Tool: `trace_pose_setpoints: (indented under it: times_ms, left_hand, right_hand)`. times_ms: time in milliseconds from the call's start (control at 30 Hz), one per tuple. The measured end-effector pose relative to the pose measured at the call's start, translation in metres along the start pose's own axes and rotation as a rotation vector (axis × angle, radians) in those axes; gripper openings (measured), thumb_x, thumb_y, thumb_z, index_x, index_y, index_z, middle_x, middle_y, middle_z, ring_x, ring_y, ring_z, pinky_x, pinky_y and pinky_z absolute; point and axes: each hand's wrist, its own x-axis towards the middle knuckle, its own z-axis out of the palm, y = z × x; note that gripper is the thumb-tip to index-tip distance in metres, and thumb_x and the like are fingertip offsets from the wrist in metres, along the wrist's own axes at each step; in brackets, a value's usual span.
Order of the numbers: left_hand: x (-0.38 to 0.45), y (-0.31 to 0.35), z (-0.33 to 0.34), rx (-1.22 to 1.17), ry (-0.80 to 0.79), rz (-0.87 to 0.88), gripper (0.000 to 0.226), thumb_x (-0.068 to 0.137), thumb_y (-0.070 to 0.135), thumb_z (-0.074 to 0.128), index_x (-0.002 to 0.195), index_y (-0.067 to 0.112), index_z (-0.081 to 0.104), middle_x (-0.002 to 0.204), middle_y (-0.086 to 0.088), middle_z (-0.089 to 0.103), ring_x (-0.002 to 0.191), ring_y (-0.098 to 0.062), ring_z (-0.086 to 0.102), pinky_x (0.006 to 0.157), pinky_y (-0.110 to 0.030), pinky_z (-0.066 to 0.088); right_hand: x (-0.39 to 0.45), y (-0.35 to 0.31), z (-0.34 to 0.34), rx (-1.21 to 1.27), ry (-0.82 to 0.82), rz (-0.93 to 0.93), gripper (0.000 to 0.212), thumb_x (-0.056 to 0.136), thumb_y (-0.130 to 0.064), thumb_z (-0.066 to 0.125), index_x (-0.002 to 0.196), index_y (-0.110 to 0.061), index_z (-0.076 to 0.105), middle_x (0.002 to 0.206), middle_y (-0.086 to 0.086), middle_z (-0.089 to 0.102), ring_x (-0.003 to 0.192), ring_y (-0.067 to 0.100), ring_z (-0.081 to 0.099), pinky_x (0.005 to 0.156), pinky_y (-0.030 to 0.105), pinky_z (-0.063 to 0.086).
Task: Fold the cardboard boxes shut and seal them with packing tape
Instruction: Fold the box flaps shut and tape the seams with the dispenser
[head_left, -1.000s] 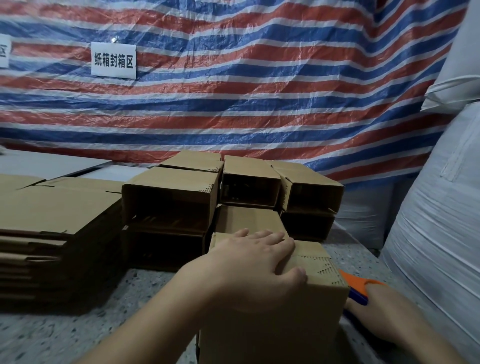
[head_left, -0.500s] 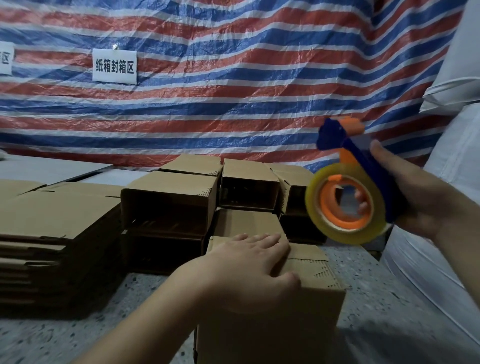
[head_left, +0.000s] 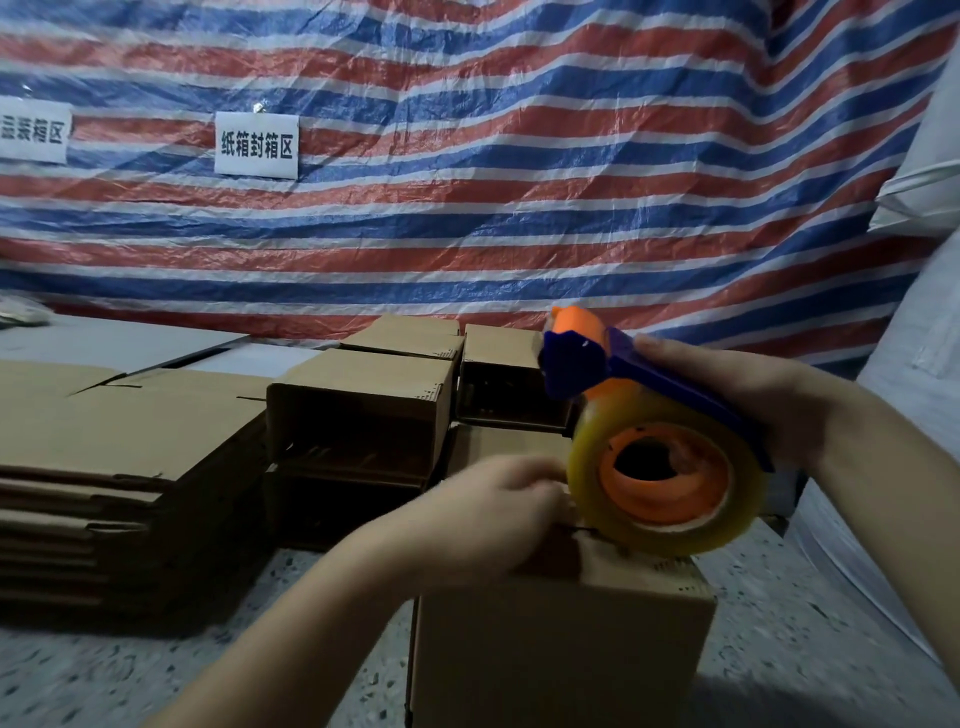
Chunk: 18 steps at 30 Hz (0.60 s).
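Box stands at the tabletop's near edge, flaps folded shut. Left hand rests on its top, fingers curled toward the tape roll; blurred, so cannot tell if they pinch anything. Right hand grips the dispenser, roll touching the box top. Behind: open boxes; flat cardboard stack at left edge.

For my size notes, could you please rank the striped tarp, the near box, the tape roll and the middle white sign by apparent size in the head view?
1. striped tarp
2. near box, enlarged by closeness
3. tape roll, also close
4. middle white sign
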Motion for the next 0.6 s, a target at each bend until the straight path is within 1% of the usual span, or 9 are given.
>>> trace_pose_setpoints:
  times_ms: [67,133,167,233,300,400,467,533,600]
  left_hand:
    - [0.004,-0.003,-0.005,-0.272,0.266,-0.052,0.026,0.101,0.026,0.044,0.106,0.029,0.069,0.105,0.006,0.072,0.099,-0.006,0.066,0.097,-0.036,0.052]
    - [0.008,-0.001,-0.011,-0.524,0.469,-0.107,0.035,0.102,0.03,0.041,0.093,0.015,0.071,0.096,-0.003,0.075,0.095,-0.015,0.069,0.094,-0.04,0.053]
    - [0.01,0.002,-0.013,-0.583,0.523,-0.117,0.042,0.103,0.035,0.038,0.086,0.012,0.069,0.09,-0.007,0.075,0.09,-0.02,0.07,0.087,-0.041,0.054]
    - [0.012,0.008,-0.017,-0.662,0.567,-0.11,0.053,0.103,0.045,0.033,0.075,0.012,0.062,0.078,-0.01,0.072,0.076,-0.023,0.069,0.072,-0.038,0.053]
    - [0.012,0.016,-0.018,-0.672,0.564,-0.103,0.057,0.102,0.052,0.03,0.071,0.013,0.058,0.071,-0.006,0.07,0.066,-0.02,0.067,0.066,-0.033,0.047]
    - [0.011,0.022,-0.013,-0.597,0.513,-0.081,0.061,0.099,0.06,0.028,0.077,0.013,0.059,0.072,-0.001,0.073,0.067,-0.017,0.067,0.068,-0.034,0.045]
    - [0.009,0.025,-0.011,-0.631,0.494,-0.091,0.061,0.096,0.064,0.031,0.085,0.01,0.059,0.072,-0.001,0.073,0.065,-0.016,0.066,0.069,-0.033,0.046]
    - [0.009,0.027,-0.014,-0.66,0.514,-0.115,0.056,0.096,0.061,0.037,0.083,0.01,0.058,0.075,-0.006,0.071,0.064,-0.018,0.066,0.069,-0.032,0.047]
    - [0.012,0.029,-0.018,-0.662,0.53,-0.153,0.044,0.098,0.047,0.045,0.079,0.01,0.057,0.073,-0.007,0.069,0.063,-0.018,0.064,0.068,-0.031,0.046]
  right_hand:
    - [0.0,0.0,-0.003,-0.021,-0.046,0.007,0.064,0.035,-0.069,0.093,0.079,-0.024,0.083,0.077,0.006,0.074,0.065,0.019,0.07,0.057,0.033,0.058]
    - [0.001,-0.002,-0.001,-0.067,-0.023,0.006,0.066,0.03,-0.072,0.092,0.076,-0.026,0.082,0.078,0.006,0.072,0.066,0.02,0.067,0.065,0.036,0.055]
    - [0.003,-0.004,0.0,-0.067,-0.029,0.001,0.067,0.029,-0.073,0.091,0.076,-0.027,0.082,0.08,0.007,0.072,0.068,0.021,0.065,0.067,0.036,0.055]
    - [0.006,-0.007,0.001,-0.103,-0.056,-0.003,0.066,0.031,-0.076,0.089,0.078,-0.03,0.081,0.083,0.007,0.073,0.069,0.02,0.066,0.065,0.033,0.057]
    - [0.006,-0.011,0.004,-0.149,-0.078,0.0,0.067,0.033,-0.078,0.087,0.082,-0.033,0.081,0.087,0.007,0.076,0.069,0.019,0.069,0.065,0.032,0.059]
    - [0.009,-0.015,0.008,-0.166,-0.061,0.015,0.073,0.044,-0.077,0.085,0.094,-0.024,0.079,0.088,0.01,0.075,0.066,0.019,0.069,0.057,0.031,0.058]
    - [0.009,-0.017,0.009,-0.168,-0.054,0.032,0.069,0.053,-0.073,0.084,0.098,-0.02,0.077,0.087,0.011,0.074,0.064,0.02,0.068,0.054,0.03,0.057]
    - [0.009,-0.018,0.01,-0.174,-0.061,0.04,0.058,0.053,-0.073,0.081,0.087,-0.026,0.08,0.086,0.01,0.074,0.063,0.02,0.068,0.054,0.03,0.057]
    - [0.009,-0.018,0.01,-0.165,-0.065,0.035,0.05,0.054,-0.074,0.078,0.083,-0.034,0.08,0.085,0.009,0.075,0.064,0.018,0.068,0.054,0.029,0.057]
